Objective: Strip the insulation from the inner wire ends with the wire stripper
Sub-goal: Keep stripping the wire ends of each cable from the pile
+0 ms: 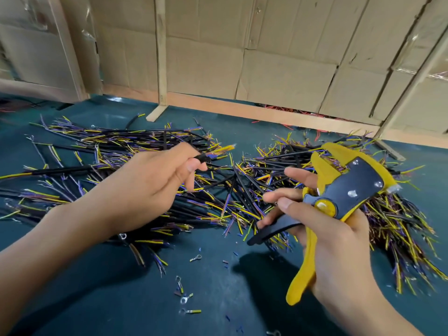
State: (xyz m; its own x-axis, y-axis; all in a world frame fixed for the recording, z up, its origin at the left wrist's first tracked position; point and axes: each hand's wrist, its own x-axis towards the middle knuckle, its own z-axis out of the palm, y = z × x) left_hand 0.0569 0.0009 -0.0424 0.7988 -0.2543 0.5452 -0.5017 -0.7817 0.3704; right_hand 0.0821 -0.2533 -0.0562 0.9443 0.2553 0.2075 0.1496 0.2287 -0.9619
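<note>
While right hand (339, 243) grips stripper (349, 190), left hand (155, 180) pinches cable (206, 156)

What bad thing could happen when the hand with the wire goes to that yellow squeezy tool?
1. The left hand pinches the black cable close to its short coloured ends, so fingertips might get nipped near the wire stripper.
2. The right hand has fingers loosely spread over the handles, so the tool might slip.
3. The ring terminals lying loose on the green mat could get knocked away.
</note>
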